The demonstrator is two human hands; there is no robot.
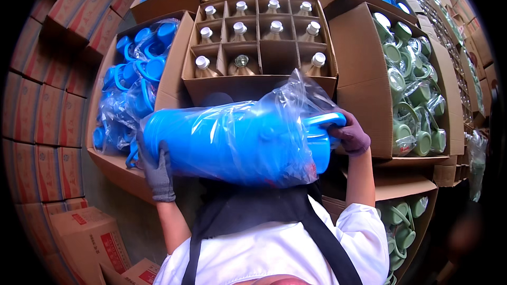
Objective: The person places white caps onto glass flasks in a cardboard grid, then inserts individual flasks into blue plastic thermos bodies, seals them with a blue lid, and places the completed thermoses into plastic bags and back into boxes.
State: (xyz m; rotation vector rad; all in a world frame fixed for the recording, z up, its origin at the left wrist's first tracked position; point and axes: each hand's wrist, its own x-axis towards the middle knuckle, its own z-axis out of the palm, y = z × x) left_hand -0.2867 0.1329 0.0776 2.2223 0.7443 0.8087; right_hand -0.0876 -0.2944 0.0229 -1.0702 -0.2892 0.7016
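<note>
A large blue thermos jug (222,140) in a clear plastic bag (285,126) lies sideways across my chest. Its wide ribbed end points left, and its handle (326,119) is at the right end. My left hand (158,171), in a grey glove, grips the wide end from below and the side. My right hand (351,133), in a purplish glove, is closed around the handle's outer end. Just beyond the jug stands a divided carton (259,84) with several silvery bottle-shaped flask liners; most have white caps, while one liner (241,62) in the front row is uncapped.
At left an open carton (174,68) holds blue bagged lids with handles. To the right, another carton (364,95) holds pale green ones, with a similar carton (422,192) below it. Stacked printed boxes (50,116) line the far left. More cartons stand behind.
</note>
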